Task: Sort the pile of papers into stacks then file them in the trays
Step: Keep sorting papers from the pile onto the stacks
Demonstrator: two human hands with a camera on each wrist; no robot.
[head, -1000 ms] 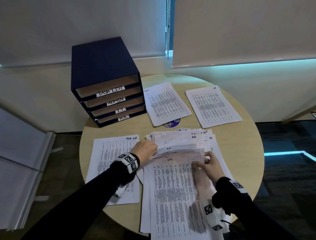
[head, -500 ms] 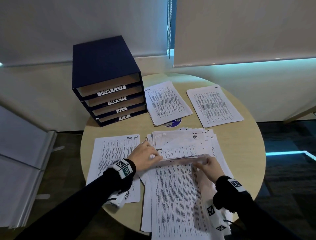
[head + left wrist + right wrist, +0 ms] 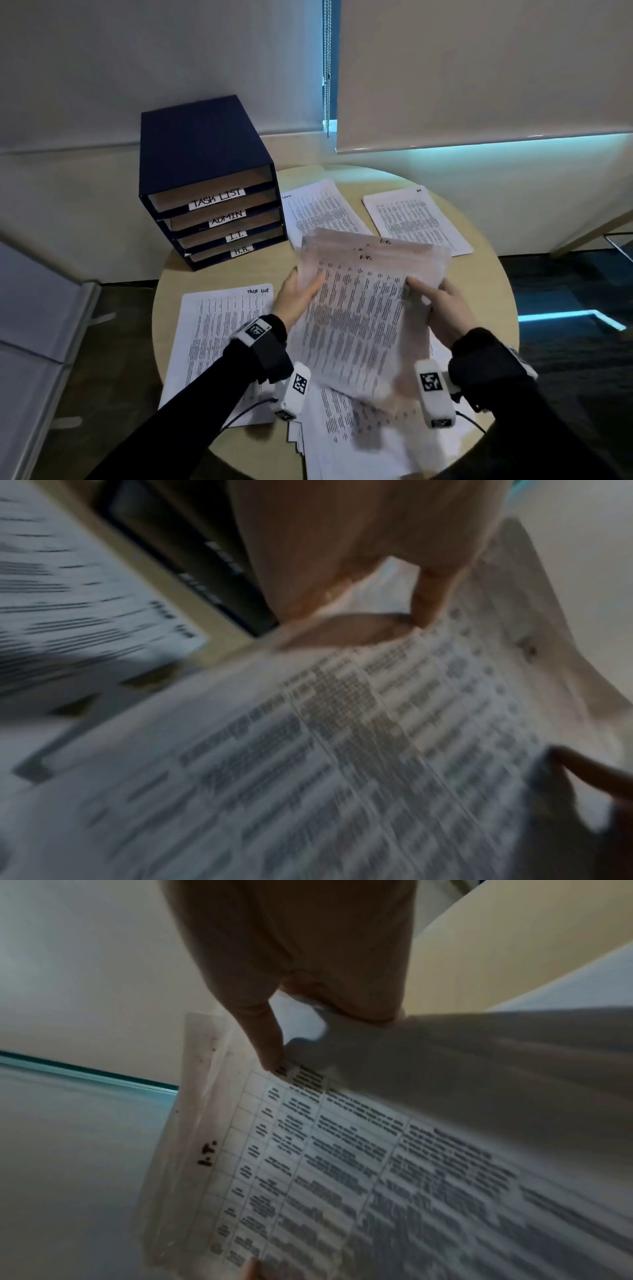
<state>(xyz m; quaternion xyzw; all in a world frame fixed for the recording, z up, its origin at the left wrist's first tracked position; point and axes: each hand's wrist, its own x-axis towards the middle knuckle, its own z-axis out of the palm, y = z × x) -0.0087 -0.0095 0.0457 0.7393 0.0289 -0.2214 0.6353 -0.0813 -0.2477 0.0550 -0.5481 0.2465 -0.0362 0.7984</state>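
Since a second ago: both hands have lifted a sheaf of I.T. sheets (image 3: 363, 308) clear of the loose pile (image 3: 359, 442), where earlier they were only fingering its edges flat on the surface (image 3: 479, 274).
Why held so: one hand on each long edge keeps the sheaf flat and square, probably so it can be tapped even or set down as its own stack; the "I.T." mark at the top corner shows plainly in the right wrist view.
Left hand (image 3: 296, 298): thumb over the top sheet, fingers underneath, pinching the left edge; wrist raised above the surface.
Right hand (image 3: 445, 308): thumb laid on the right edge, fingers curled beneath, holding the same sheaf.
Sorted stacks: Task List stack (image 3: 219, 342) at the left edge; two more stacks (image 3: 318, 209) and (image 3: 416, 219) at the far edge, the right-hand one's label too small to read.
Trays: dark blue tray unit (image 3: 205, 185) at the far-left edge, labelled Task List, Admin, I.T., H.R.; no paper shows in any slot.
Judgement: sorting is partway; filing has not begun.
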